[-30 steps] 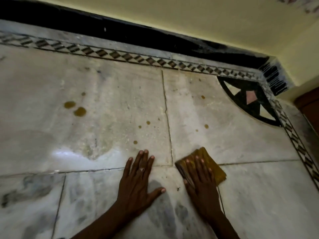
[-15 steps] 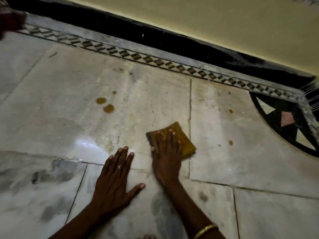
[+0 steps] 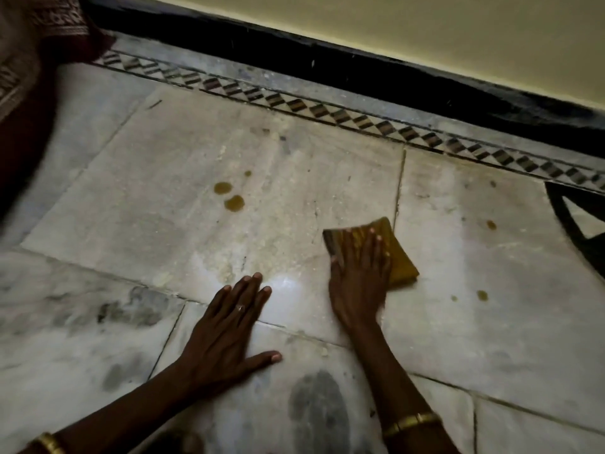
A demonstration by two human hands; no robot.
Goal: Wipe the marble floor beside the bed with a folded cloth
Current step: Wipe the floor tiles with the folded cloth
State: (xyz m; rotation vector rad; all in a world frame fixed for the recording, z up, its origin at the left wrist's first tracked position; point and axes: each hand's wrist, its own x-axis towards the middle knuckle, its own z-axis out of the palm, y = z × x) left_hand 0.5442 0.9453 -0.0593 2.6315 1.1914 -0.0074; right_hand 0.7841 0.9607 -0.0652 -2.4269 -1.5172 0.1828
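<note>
The right hand (image 3: 357, 283), pressed flat on the folded cloth (image 3: 397, 257), has swept left toward 2 brown spots (image 3: 229, 196), left hand (image 3: 229, 332) spread flat.

Right hand (image 3: 358, 280) flat on folded yellow cloth (image 3: 397, 257) over a marble floor (image 3: 163, 178) joint, left hand (image 3: 229, 335) palm-down beside it, brown drops (image 3: 234, 203) well apart, dark patterned fabric (image 3: 29, 44) top left
</note>
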